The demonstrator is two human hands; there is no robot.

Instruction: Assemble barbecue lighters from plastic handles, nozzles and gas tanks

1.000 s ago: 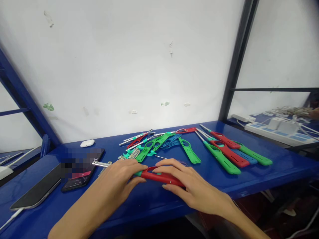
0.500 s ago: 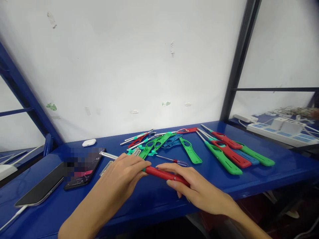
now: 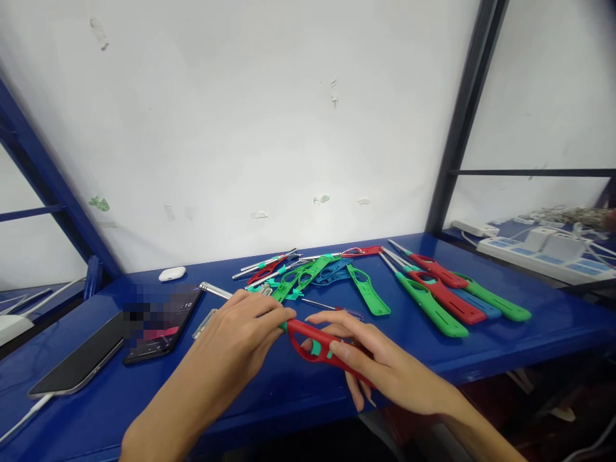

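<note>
A red long-necked lighter [image 3: 312, 332] with a green trigger and a metal tube lies between my hands, above the front of the blue table. My left hand [image 3: 250, 327] is wrapped round its neck, where the green collar meets the red body. Round the handle end my right hand [image 3: 370, 350] is closed, its thumb near the green slider. Behind my hands lie loose green handle shells [image 3: 368, 290], blue shells [image 3: 332, 273] and metal tubes. A screwdriver [image 3: 332, 308] with a translucent handle is just beyond my right fingers.
Several complete lighters [image 3: 433, 305] in green, red and blue lie at the right. On the left are two phones [image 3: 79, 359] and a white earbud case [image 3: 172, 274]. A clear plastic part [image 3: 205, 324] sits beside my left wrist. Power strips [image 3: 539, 253] stand beyond the dark post.
The lighter has rolled in my hands, so its trigger opening and slider now face me. My right thumb has shifted onto its side, and my lower right fingers reach further down.
</note>
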